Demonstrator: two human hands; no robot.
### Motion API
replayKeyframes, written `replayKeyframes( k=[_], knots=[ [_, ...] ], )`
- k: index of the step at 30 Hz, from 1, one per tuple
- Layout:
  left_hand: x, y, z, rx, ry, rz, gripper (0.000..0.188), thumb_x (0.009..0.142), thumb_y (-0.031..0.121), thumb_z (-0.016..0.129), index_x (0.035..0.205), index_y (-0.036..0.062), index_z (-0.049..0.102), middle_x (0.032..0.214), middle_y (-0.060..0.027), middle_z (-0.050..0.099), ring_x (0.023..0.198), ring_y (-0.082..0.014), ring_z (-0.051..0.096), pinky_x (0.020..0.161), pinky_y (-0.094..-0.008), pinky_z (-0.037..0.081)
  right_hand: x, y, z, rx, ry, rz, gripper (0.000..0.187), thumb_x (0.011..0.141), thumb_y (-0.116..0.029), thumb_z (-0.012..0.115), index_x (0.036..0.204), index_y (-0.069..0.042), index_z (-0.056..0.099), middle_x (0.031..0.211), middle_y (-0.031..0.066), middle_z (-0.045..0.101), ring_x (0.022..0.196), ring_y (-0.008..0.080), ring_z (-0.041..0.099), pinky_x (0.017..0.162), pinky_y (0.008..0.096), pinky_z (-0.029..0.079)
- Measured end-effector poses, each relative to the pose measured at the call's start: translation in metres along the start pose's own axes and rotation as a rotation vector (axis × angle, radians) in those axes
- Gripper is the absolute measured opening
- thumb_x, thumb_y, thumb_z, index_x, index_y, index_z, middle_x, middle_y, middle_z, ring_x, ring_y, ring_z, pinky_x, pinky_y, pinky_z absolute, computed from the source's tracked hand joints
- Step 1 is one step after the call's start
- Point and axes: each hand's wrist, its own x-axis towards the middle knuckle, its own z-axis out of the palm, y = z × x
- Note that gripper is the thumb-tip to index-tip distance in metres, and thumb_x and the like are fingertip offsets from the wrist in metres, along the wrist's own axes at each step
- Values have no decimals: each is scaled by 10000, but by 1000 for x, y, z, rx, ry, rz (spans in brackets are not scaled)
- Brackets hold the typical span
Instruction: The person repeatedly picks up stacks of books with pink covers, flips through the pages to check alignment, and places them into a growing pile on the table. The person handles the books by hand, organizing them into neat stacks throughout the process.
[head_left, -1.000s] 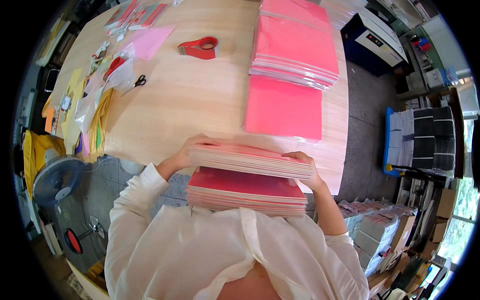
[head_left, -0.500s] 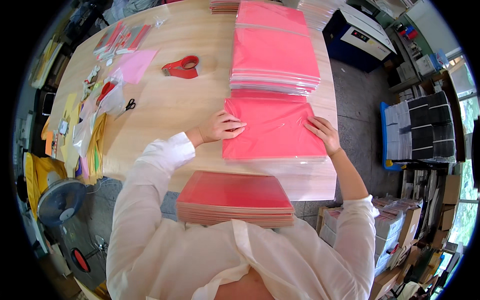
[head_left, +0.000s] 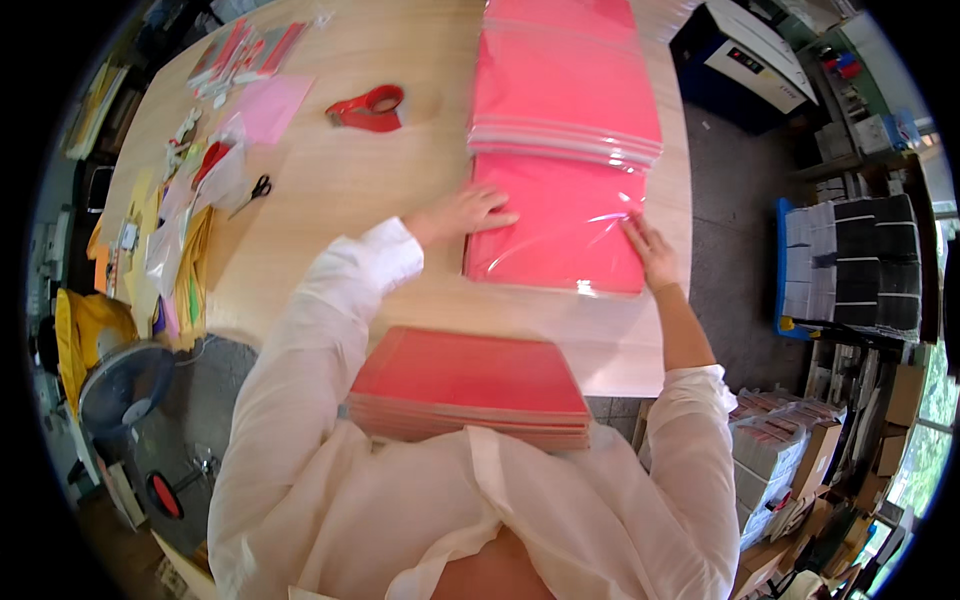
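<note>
A pink, clear-wrapped flat pack [head_left: 560, 240] lies before me on the wooden table, its wrap shiny and slightly creased. My left hand [head_left: 475, 212] rests on its left edge, fingers stretched over the top and a little blurred. At the right edge lies my right hand [head_left: 652, 255], fingers apart and touching the wrap; its thumb is hidden. Just beyond, a tall stack of similar pink packs [head_left: 565, 85] meets the pack's far side. Close to my body sits a stack of red-topped boards [head_left: 465, 375].
On the table's left are a red tape dispenser [head_left: 370, 108], black scissors [head_left: 258, 190], a pink sheet [head_left: 268, 108] and yellow envelopes [head_left: 193, 260]. Beyond the table's right edge stand a white and dark-blue machine [head_left: 745, 65] and strapped bundles [head_left: 850, 265]. A fan [head_left: 125, 390] stands lower left.
Both hands and the pink pack have moved away from me and slightly right, up against the tall stack. My left fingers now reach farther over the top. The view has shifted slightly.
</note>
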Motion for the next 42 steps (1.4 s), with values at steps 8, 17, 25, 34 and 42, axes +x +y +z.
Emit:
replayKeyframes(
  k=[8, 17, 25, 34, 42],
  knots=[
    [-46, 35, -121, -449, 82, -409, 352, 840, 58, 679, 1178, 57, 580, 1174, -124, 546, 1100, -265, 556, 943, -367, 459, 23, -5, -67, -261, -151, -27, 738, 788, 93, 534, 1425, -275, 474, 1489, 98, 404, 1215, 260, 506, 1010, 419, 418],
    [-176, 225, -178, -1315, 569, -1302, 214, 975, 122, 565, 1096, -18, 674, 1130, -82, 657, 1038, -148, 605, 901, -294, 480, 118, -199, -144, 563, -192, 6, 368, 854, -5, 646, 1218, -14, 589, 1201, 183, 612, 1069, 344, 608, 943, 412, 487],
    [-182, 270, -155, -1013, 898, -1279, 238, 970, 67, 528, 1099, -41, 696, 1149, -150, 661, 1060, -211, 628, 887, -307, 483, 153, -335, -145, 1062, -793, -278, 356, 913, -144, 643, 1237, -4, 595, 1227, 172, 625, 1119, 342, 594, 962, 400, 470],
    [-184, 274, -161, -1043, 845, -1206, 335, 1012, 135, 430, 1173, -14, 683, 1224, -124, 600, 1103, -219, 586, 963, -319, 437, 153, -348, -129, 1121, -961, -224, 423, 925, -168, 644, 1298, 10, 552, 1180, 170, 634, 1088, 273, 612, 936, 359, 473],
    [-170, 260, -171, -962, 938, -1220, 307, 988, 188, 489, 1097, 20, 722, 1216, -115, 561, 1191, -239, 489, 1030, -361, 365, 161, -354, -126, 1028, -601, -203, 380, 931, -61, 584, 1306, -119, 597, 1266, 171, 588, 1051, 292, 633, 879, 365, 535]
  ],
)
